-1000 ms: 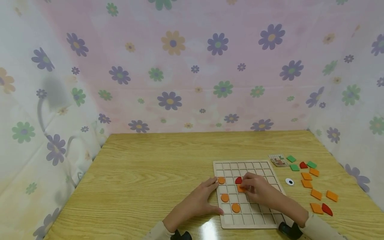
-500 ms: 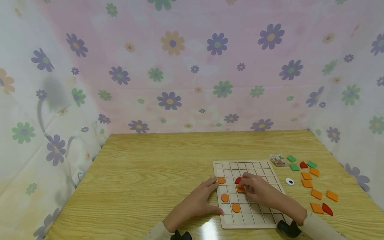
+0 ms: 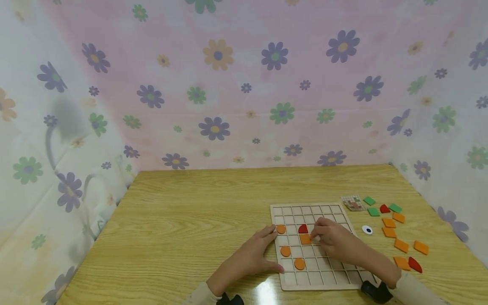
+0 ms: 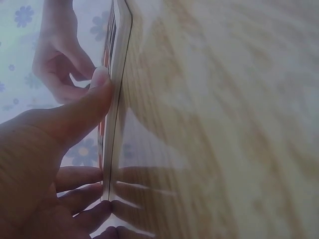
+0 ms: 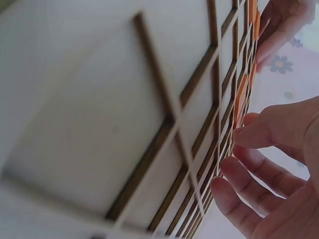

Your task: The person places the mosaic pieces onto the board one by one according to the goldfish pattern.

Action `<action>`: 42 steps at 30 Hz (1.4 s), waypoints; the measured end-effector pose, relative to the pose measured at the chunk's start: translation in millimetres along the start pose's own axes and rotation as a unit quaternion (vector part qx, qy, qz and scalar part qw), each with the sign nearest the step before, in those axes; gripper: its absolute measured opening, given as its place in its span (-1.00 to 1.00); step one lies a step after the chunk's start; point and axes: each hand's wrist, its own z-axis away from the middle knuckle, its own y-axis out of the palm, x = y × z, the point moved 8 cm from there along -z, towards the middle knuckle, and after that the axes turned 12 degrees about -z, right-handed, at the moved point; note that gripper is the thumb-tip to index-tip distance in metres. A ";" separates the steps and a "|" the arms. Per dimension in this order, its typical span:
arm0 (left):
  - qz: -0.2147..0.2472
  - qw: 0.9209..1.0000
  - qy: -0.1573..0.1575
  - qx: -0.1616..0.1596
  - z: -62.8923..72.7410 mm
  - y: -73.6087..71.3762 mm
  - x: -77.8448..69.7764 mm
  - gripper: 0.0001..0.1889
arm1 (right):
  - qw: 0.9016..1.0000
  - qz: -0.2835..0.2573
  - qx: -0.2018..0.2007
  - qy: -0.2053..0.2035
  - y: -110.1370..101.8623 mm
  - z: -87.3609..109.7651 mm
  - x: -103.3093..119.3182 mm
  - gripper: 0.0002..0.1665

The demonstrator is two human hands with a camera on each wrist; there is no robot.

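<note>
A wooden grid board lies on the table. My left hand rests along its left edge, thumb near the front corner and fingers spread farther up; in the left wrist view its thumb touches the board's side. An orange square tile sits in a cell just in front of a red quarter-round tile. Right at the square's right edge are the fingertips of my right hand. In the right wrist view that hand has loosely bent fingers over the grid, nothing between them.
Three orange discs, one of them a front disc, lie in left cells. Right of the board are a pattern card, an eye piece, green tiles, several orange tiles and red pieces.
My right hand has let go of the orange square tile and shifted slightly right, uncovering it in its cell. The left hand stays at the board's edge.
</note>
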 end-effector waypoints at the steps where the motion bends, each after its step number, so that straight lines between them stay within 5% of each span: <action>1: 0.000 1.000 0.001 -0.001 0.0 -0.3 -0.1 -0.03 | 1.000 0.000 -0.007 -0.002 -3.4 2.1 -0.4 -0.61; 15: 0.008 1.000 0.005 -0.003 0.8 0.0 0.4 -0.02 | 0.994 0.046 -0.103 0.006 -55.5 39.4 -23.3 -0.61; 21: 0.013 1.000 0.004 -0.001 0.8 -0.8 0.3 -0.02 | 0.992 0.018 -0.105 0.061 -70.6 57.3 -46.7 -0.69; 26: 0.011 1.000 0.007 -0.003 1.3 -1.8 -0.6 -0.02 | 0.989 0.057 -0.120 0.062 -79.5 69.2 -58.4 -0.67; 33: 0.010 1.000 0.008 -0.004 1.1 -1.3 -0.8 -0.01 | 0.985 0.056 -0.106 0.122 -82.4 80.2 -84.3 -0.73; 42: 0.008 1.000 0.007 -0.004 1.1 -1.9 -1.9 -0.02 | 0.987 0.047 -0.100 0.114 -82.3 82.9 -89.0 -0.64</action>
